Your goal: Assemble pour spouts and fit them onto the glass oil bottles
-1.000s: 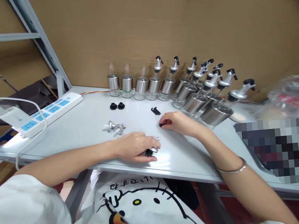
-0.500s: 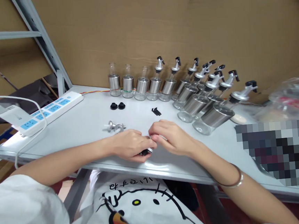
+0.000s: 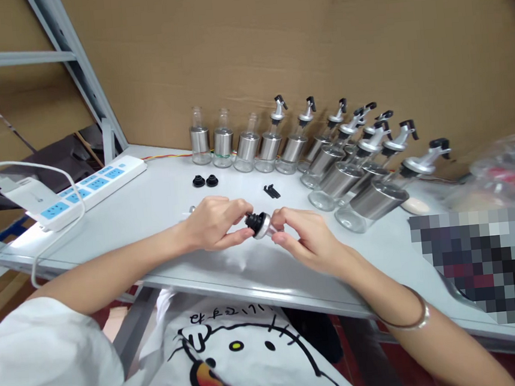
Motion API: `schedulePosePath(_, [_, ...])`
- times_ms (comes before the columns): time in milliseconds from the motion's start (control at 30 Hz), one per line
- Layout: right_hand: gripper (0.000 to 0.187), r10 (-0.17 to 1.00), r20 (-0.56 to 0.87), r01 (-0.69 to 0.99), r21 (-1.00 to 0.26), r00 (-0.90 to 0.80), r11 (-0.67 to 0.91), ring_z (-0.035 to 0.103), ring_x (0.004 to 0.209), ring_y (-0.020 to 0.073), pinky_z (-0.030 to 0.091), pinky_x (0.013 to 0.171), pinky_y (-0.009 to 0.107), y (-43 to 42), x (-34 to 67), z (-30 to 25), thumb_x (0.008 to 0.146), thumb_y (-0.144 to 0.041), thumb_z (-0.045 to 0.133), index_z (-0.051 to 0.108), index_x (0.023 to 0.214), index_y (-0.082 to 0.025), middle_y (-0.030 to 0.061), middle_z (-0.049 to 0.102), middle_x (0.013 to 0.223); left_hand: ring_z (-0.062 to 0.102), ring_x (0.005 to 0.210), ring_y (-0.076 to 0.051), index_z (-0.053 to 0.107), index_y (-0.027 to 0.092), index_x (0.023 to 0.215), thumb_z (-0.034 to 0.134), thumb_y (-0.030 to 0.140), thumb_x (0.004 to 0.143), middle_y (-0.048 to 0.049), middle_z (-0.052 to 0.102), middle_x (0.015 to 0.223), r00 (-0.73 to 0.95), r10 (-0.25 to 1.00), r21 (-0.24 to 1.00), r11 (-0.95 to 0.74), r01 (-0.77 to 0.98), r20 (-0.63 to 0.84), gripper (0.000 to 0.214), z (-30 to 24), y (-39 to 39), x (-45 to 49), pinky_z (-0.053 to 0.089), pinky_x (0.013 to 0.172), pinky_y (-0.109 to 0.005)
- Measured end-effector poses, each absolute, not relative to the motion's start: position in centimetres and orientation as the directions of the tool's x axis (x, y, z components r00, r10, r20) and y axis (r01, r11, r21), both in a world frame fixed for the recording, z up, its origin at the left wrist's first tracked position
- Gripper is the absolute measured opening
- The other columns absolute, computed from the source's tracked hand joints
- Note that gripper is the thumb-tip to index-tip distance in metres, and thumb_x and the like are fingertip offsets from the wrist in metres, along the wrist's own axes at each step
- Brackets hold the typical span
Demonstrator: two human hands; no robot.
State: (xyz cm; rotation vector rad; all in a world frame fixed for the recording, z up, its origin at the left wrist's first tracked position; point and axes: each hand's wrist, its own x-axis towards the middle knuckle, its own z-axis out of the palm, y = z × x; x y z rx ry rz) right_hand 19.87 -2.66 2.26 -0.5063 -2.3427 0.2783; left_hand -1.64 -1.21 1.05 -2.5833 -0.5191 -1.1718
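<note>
A bottle pourer spout [image 3: 263, 226] with a black ribbed stopper and a silver collar is held sideways between my hands, above the table's near part. My left hand [image 3: 212, 222] pinches the black stopper end with thumb and fingers. The silver end lies in the fingertips of my right hand [image 3: 309, 238], which partly cover it. Past my left hand, two black stoppers [image 3: 205, 181] sit side by side. Some small black levers [image 3: 272, 191] lie beyond my right hand. A silver metal piece [image 3: 192, 210] shows only a bit behind my left hand.
Along the back stand three glass bottles [image 3: 223, 141] with steel sleeves and no spouts. Several bottles with spouts [image 3: 377, 197] continue to the right. A white power strip [image 3: 95, 192] with a cable is at the left. Clear plastic bags [image 3: 508, 177] lie at the right.
My hands have moved slightly up and apart, and the pourer spout has come into view between them. The silver pieces behind my left hand are now mostly covered.
</note>
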Motion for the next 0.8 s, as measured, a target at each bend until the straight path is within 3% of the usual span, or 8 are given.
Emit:
schedulePosePath(100, [0.029, 0.488, 0.546, 0.291, -0.411, -0.681, 0.864, 0.047, 0.053, 0.0089, 0.037, 0.053, 0.020, -2.43, 19.87, 2.21, 0.097, -0.039, 0.042, 0.047, 0.077, -0.019, -0.0012, 0.055, 0.062, 0.046, 0.039, -0.011, 0.044, 0.018, 0.091, 0.028, 0.038, 0.095, 0.0064, 0.050, 0.051, 0.634, 0.221, -0.087, -0.904, 0.418, 0.741, 0.026, 0.87, -1.26, -1.52, 0.038, 0.045, -0.022])
schedulePosePath(167, [0.023, 0.552, 0.467, 0.278, -0.533, -0.691, 0.799, 0.049, 0.054, 0.0086, 0.038, 0.054, 0.020, -2.35, 19.83, 2.30, 0.095, -0.036, 0.046, 0.052, 0.082, -0.018, -0.0016, 0.056, 0.064, 0.047, 0.040, -0.011, 0.045, 0.018, 0.090, 0.032, 0.032, 0.092, 0.0053, 0.053, 0.053, 0.648, 0.204, -0.135, -0.891, 0.434, 0.733, 0.019, 0.71, -1.30, -1.40, 0.037, 0.045, -0.023])
schedulePosePath(267, [0.020, 0.641, 0.278, 0.264, -0.742, -0.715, 0.616, 0.051, 0.055, 0.0086, 0.039, 0.055, 0.020, -2.45, 19.68, 2.58, 0.093, -0.034, 0.048, 0.055, 0.086, -0.017, -0.0027, 0.055, 0.063, 0.046, 0.040, -0.011, 0.047, 0.017, 0.087, 0.033, 0.027, 0.088, 0.0035, 0.056, 0.055, 0.656, 0.165, -0.208, -0.867, 0.452, 0.736, 0.017, 0.65, -1.29, -1.26, 0.037, 0.044, -0.024])
schedulePosePath(400, [0.029, 0.652, 0.094, 0.237, -0.885, -0.752, 0.401, 0.044, 0.054, 0.0079, 0.036, 0.053, 0.021, -2.67, 19.54, 2.78, 0.092, -0.042, 0.048, 0.054, 0.081, -0.016, -0.0029, 0.051, 0.063, 0.043, 0.039, -0.010, 0.046, 0.019, 0.077, 0.028, 0.029, 0.094, 0.0031, 0.057, 0.055, 0.684, 0.135, -0.263, -0.856, 0.445, 0.716, 0.027, 0.84, -1.19, -1.19, 0.036, 0.045, -0.023])
schedulePosePath(533, [0.038, 0.602, 0.035, 0.181, -0.938, -0.798, 0.295, 0.038, 0.053, 0.0071, 0.033, 0.050, 0.021, -2.57, 19.52, 2.75, 0.091, -0.050, 0.048, 0.052, 0.076, -0.016, -0.0034, 0.047, 0.062, 0.041, 0.039, -0.010, 0.044, 0.020, 0.069, 0.020, 0.035, 0.098, 0.0033, 0.053, 0.051, 0.709, 0.092, -0.304, -0.860, 0.411, 0.699, 0.041, 0.94, -1.07, -1.21, 0.036, 0.046, -0.023])
schedulePosePath(800, [0.039, 0.602, 0.007, 0.220, -0.927, -0.799, 0.302, 0.042, 0.051, 0.0076, 0.036, 0.053, 0.023, -2.33, 19.68, 2.64, 0.091, -0.051, 0.047, 0.050, 0.074, -0.017, -0.0046, 0.046, 0.059, 0.039, 0.040, -0.010, 0.041, 0.020, 0.064, 0.020, 0.038, 0.099, 0.0031, 0.051, 0.050, 0.712, 0.083, -0.304, -0.865, 0.399, 0.698, 0.045, 0.98, -1.07, -1.19, 0.033, 0.045, -0.023])
